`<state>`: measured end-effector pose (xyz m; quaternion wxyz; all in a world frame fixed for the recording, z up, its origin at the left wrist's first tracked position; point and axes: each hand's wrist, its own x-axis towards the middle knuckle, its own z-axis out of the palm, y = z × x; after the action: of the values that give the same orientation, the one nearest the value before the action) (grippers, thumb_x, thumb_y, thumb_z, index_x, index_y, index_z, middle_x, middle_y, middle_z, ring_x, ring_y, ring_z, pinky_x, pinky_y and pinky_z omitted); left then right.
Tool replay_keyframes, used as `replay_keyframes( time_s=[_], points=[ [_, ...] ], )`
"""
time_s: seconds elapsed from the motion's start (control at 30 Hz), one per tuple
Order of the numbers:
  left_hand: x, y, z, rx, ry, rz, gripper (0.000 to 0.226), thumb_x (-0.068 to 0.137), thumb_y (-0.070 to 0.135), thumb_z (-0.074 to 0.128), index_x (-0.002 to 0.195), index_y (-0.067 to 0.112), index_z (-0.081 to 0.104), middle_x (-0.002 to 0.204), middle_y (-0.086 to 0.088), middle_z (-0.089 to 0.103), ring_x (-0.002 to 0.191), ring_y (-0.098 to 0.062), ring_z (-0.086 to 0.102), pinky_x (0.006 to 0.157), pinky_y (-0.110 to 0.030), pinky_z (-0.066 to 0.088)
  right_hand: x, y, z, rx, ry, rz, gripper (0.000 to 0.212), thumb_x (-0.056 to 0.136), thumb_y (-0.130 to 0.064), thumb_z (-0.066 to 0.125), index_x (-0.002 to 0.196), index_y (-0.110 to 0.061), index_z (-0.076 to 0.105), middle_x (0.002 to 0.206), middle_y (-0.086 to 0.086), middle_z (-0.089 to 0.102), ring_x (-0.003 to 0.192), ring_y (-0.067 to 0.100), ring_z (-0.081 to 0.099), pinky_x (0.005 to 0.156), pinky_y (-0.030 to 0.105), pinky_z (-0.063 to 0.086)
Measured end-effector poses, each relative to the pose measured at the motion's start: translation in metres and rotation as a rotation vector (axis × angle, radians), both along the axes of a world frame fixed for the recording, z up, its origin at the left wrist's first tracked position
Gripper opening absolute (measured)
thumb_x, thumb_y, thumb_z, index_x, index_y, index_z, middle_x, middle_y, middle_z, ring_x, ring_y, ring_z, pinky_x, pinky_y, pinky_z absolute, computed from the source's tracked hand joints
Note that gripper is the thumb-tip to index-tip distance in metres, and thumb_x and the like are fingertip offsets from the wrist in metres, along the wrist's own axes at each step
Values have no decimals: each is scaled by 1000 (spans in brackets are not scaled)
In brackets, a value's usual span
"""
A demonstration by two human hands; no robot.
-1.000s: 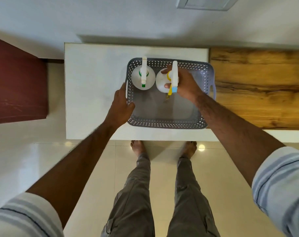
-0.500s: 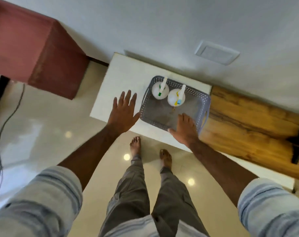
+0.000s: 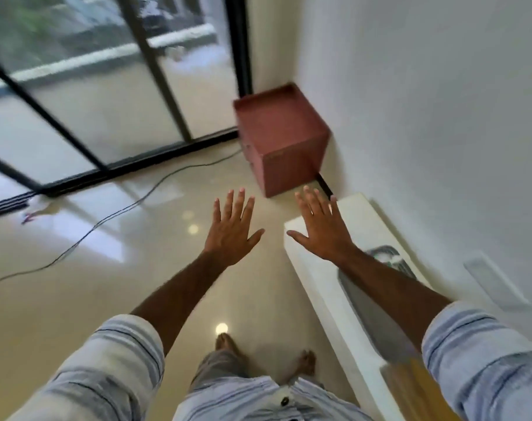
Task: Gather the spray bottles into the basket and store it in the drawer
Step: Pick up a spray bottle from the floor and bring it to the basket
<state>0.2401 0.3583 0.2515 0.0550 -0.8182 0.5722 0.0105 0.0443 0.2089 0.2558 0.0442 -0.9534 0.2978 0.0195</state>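
My left hand is held out flat over the floor, fingers spread, holding nothing. My right hand is also open and spread, hovering over the near end of the white counter. The grey basket lies on that counter behind my right forearm, mostly hidden and blurred; a white spray bottle shows at its far end. A red-brown drawer cabinet stands in the corner against the wall, just beyond both hands.
A glass sliding door with black frames fills the far left. Black cables trail across the glossy tiled floor. A wooden surface adjoins the counter at lower right. My bare feet stand beside the counter.
My view has swung left toward the corner and glass door. Both hands have left the basket and now stretch out open in front of me; the basket stays on the counter.
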Motion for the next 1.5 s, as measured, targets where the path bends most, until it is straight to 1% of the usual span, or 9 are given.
replay_keyframes(
  time_s=[0.1, 0.3, 0.4, 0.53, 0.63, 0.7, 0.93, 1.2, 1.5],
  points=[
    [39, 40, 16, -24, 15, 107, 83, 95, 67, 8, 160, 15, 3, 168, -15, -2, 155, -38, -1, 123, -61, 10, 61, 12, 20, -23, -6, 87, 92, 91, -69, 40, 160, -15, 9, 168, 11, 9, 154, 32, 14, 122, 59, 15],
    [153, 192, 29, -96, 13, 419, 84, 95, 67, 11, 160, 14, 4, 168, -14, -4, 155, -36, -6, 124, -60, 5, 237, 112, 48, -46, -9, 377, 89, 94, -67, 36, 160, -19, -3, 168, 9, -3, 156, 29, 1, 124, 57, 4],
    [210, 270, 31, -93, -5, 519, 87, 93, 68, 7, 160, 13, 6, 168, -15, -4, 155, -37, -5, 124, -60, 5, 315, 175, 44, -66, -28, 487, 88, 95, -65, 36, 160, -19, -2, 169, 8, -2, 156, 27, 0, 124, 58, 4],
    [272, 362, 37, -88, -25, 639, 85, 94, 66, 13, 160, 12, 6, 168, -15, -5, 155, -37, -6, 123, -60, 4, 403, 255, 50, -61, -39, 598, 86, 96, -64, 36, 160, -18, 1, 169, 7, -1, 156, 28, 1, 124, 58, 6],
    [311, 412, 37, -87, -27, 711, 85, 94, 66, 11, 160, 13, 5, 168, -15, -4, 155, -37, -5, 123, -60, 5, 455, 303, 52, -71, -32, 672, 85, 97, -63, 37, 160, -18, 4, 168, 8, 1, 156, 27, 2, 124, 58, 5],
    [324, 424, 38, -90, -15, 722, 85, 94, 67, 10, 160, 14, 3, 168, -15, -6, 155, -37, -7, 123, -60, 5, 473, 315, 53, -74, -30, 702, 84, 97, -62, 38, 160, -18, 4, 169, 8, 1, 156, 27, 3, 124, 57, 4],
    [436, 483, 18, -73, 5, 825, 85, 93, 68, 7, 159, 16, 2, 168, -14, -7, 155, -37, -4, 122, -60, 6, 616, 372, 27, -46, 3, 793, 84, 96, -62, 40, 160, -19, 5, 169, 7, 2, 156, 26, 3, 124, 57, 3],
    [599, 510, -7, 3, 54, 893, 84, 94, 68, 13, 159, 16, 4, 168, -13, -3, 155, -37, -1, 121, -60, 7, 800, 393, -4, 16, 58, 813, 82, 97, -60, 41, 159, -17, 10, 168, 9, 6, 155, 28, 7, 124, 58, 6],
    [769, 526, -22, -9, 166, 937, 80, 97, 63, 23, 160, 18, 3, 169, -11, -5, 156, -35, -4, 123, -61, 8, 988, 410, -26, 49, 160, 843, 82, 96, -58, 45, 158, -16, 12, 167, 10, 10, 155, 29, 8, 124, 57, 7]
  ],
)
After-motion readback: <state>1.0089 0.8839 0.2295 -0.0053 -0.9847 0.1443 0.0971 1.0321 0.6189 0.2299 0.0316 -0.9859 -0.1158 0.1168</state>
